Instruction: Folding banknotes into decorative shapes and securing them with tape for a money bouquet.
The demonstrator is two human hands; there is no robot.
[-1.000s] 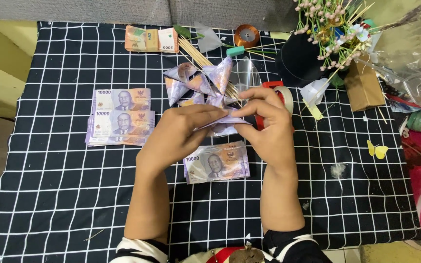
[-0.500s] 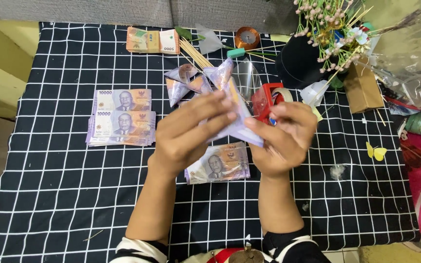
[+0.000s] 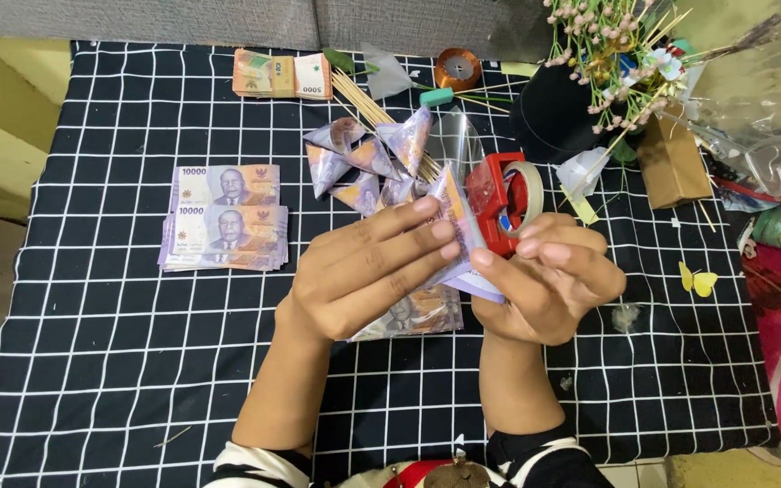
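Both hands are raised over the middle of a black cloth with white grid lines [image 3: 110,361]. My left hand [image 3: 368,271] and my right hand [image 3: 553,276] together pinch a purple banknote [image 3: 460,221] folded into a pointed cone, its tip upward. Flat left fingers press its side; right fingertips grip its lower edge. Under the hands lies another purple banknote [image 3: 413,316]. Behind them sits a pile of folded note cones [image 3: 368,154] on thin wooden skewers [image 3: 363,99].
A stack of flat purple notes [image 3: 223,221] lies at the left. A banded bundle of notes [image 3: 282,74] is at the back. A red tape dispenser [image 3: 503,194], orange ribbon spool [image 3: 456,68], black pot with flowers [image 3: 558,113], brown box [image 3: 671,163] and clear wrap crowd the right.
The hands lifted the note off the cloth and folded it into a cone, then moved slightly toward me; the tape dispenser behind them is now uncovered.
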